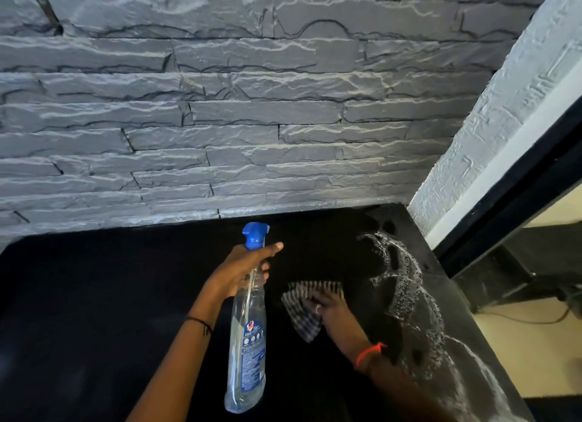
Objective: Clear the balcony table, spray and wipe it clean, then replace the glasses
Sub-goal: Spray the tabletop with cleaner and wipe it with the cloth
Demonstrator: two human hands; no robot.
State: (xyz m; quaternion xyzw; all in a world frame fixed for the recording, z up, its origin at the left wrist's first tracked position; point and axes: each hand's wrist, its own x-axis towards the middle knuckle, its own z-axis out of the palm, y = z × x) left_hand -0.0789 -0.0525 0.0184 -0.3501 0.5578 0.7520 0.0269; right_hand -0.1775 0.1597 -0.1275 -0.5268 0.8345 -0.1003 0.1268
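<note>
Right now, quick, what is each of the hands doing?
Left hand: closed, holding the spray bottle by its neck.
Right hand: open, pressing the checked cloth onto the black table.

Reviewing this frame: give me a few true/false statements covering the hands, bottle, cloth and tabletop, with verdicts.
1. The left hand grips the spray bottle near its neck. True.
2. The bottle's trigger head is red. False: it is blue.
3. The right hand rests on a checked cloth lying on the black table. True.
4. The spray bottle stands on the table. False: the left hand holds it up off the surface.
5. White foamy streaks lie along the table's right side. True.
6. Glasses stand on the table beside the cloth. False: no glasses show in this view.
</note>
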